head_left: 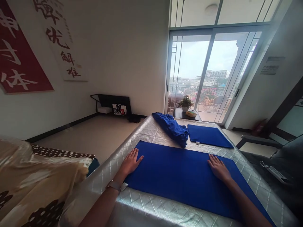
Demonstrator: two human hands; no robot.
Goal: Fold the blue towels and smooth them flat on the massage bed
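A large flat piece of blue cloth (pixel 175 176) lies spread over the silver quilted cover of the table (pixel 151 205). My left hand (pixel 130 162) rests flat at its left edge, fingers stretched out, near a small white label (pixel 124 187). My right hand (pixel 219 167) lies palm down on the cloth's right part, fingers extended. Neither hand grips anything. Beyond the large cloth is a smaller, flat blue piece (pixel 208 135) with a white tag. To its left sits a crumpled blue cloth (pixel 171 126).
A patterned brown-and-beige cover (pixel 42 183) drapes furniture at the left. At the right is a dark armchair (pixel 276 167) with a white power strip (pixel 276 173). Behind the table, a potted plant (pixel 186 103) stands on a small dark table before sliding glass doors (pixel 189 72).
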